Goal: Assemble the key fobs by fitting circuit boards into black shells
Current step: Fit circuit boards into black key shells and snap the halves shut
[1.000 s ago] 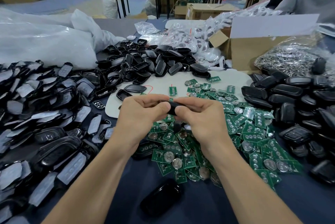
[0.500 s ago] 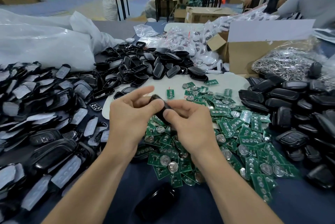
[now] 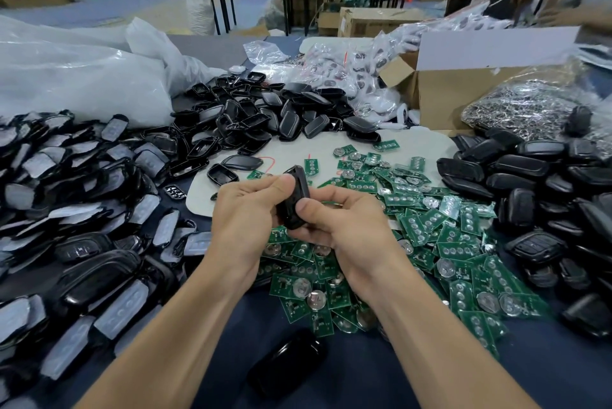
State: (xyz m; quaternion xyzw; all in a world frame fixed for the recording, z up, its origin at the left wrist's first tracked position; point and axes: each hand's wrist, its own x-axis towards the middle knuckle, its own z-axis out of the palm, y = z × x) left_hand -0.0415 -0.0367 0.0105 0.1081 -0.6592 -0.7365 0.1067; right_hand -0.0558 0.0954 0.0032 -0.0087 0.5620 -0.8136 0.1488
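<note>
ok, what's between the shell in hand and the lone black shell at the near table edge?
Head view: below the held black shell, the near end of the green circuit board pile, then bare dark tabletop.

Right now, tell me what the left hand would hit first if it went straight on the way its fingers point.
The left hand grips the black shell, so that comes first; just beyond sits the right hand, holding the same shell.

Assembly workshop — shell piles (image 3: 275,117), boards (image 3: 430,233), cartons (image 3: 377,23).

Glossy black plastic shell (image 3: 295,201); matt green circuit boards (image 3: 430,226).
</note>
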